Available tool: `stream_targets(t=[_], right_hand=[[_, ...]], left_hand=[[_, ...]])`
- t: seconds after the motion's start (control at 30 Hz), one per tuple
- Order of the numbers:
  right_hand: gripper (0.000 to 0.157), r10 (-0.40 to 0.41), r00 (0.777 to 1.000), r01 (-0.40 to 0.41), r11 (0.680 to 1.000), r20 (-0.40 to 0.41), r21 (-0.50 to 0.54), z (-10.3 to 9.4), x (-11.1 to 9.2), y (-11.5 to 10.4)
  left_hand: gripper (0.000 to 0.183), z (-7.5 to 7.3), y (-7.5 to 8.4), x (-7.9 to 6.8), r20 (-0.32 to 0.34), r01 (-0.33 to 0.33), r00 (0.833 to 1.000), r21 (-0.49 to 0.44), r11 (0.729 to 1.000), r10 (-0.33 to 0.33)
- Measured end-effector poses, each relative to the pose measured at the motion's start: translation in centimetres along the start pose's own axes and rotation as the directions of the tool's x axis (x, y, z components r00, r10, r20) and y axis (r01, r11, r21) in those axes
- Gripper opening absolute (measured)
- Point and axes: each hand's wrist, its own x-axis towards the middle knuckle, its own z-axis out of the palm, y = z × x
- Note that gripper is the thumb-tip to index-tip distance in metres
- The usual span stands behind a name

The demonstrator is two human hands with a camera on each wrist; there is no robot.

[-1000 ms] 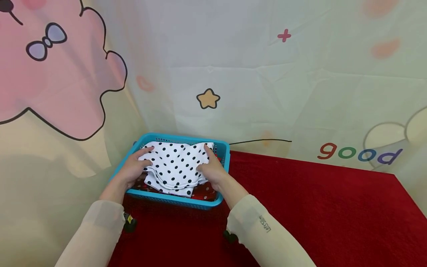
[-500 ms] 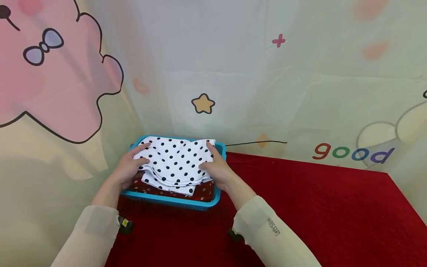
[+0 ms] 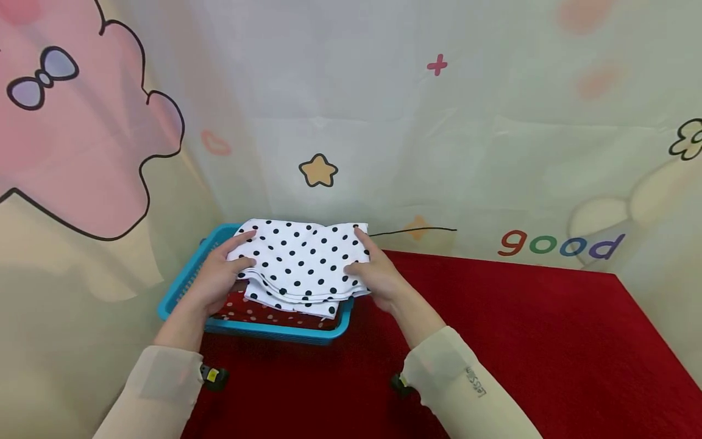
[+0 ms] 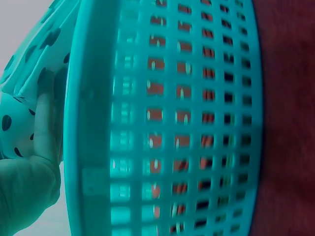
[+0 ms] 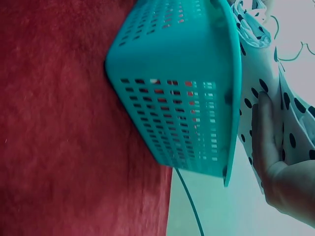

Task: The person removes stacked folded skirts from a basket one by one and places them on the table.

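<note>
Between my two hands is a folded white cloth with black dots (image 3: 301, 259), held above a blue plastic basket (image 3: 263, 329). My left hand (image 3: 219, 274) grips its left edge, thumb on top and fingers beneath. At the opposite edge my right hand (image 3: 381, 274) grips it the same way, out past the basket's right rim. A lower fold of the cloth hangs at the front over a dark red dotted cloth (image 3: 252, 310) inside the basket. In the right wrist view the white cloth (image 5: 290, 128) shows beyond the basket's rim, with the fingers under it.
The basket stands on a table with a red cover (image 3: 493, 341), near its left end. Behind and to the left hangs a pale printed curtain (image 3: 263, 164) with cartoon figures. A small dark device (image 3: 215, 378) is strapped at the left wrist.
Both hands have raised the white dotted cloth out of the basket and shifted it rightward. More of the red dotted cloth beneath shows, and the head view has turned slightly right.
</note>
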Motion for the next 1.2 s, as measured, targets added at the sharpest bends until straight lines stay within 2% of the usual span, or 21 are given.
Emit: stream_targets(t=[0.17,0.4,0.63,0.93,1.2], right_hand=[[0.084,0.015,0.999,-0.014,0.999,-0.032,0.039,-1.6,-0.5,0.0],[0.082,0.019,0.998,-0.016,0.999,-0.066,0.044,-3.4,-1.1,-0.1],[0.082,0.035,0.996,-0.030,0.998,-0.081,0.060,-5.5,-2.0,0.1],[0.081,0.023,0.996,-0.018,0.998,-0.084,0.061,-8.4,-3.1,0.9],[0.079,0.048,0.993,-0.044,0.998,-0.111,0.041,-10.5,-3.6,1.1]], left_hand=[[0.063,1.6,0.4,0.4,0.009,-0.007,1.000,-0.025,1.000,0.007],[0.061,3.9,0.8,0.6,0.009,0.004,1.000,-0.072,0.997,-0.003],[0.064,6.3,1.3,0.5,-0.017,0.030,0.999,-0.049,0.998,-0.031],[0.068,9.2,1.6,0.8,-0.004,0.023,1.000,-0.080,0.997,-0.023],[0.069,11.7,1.9,0.9,0.006,0.028,1.000,-0.102,0.994,-0.027]])
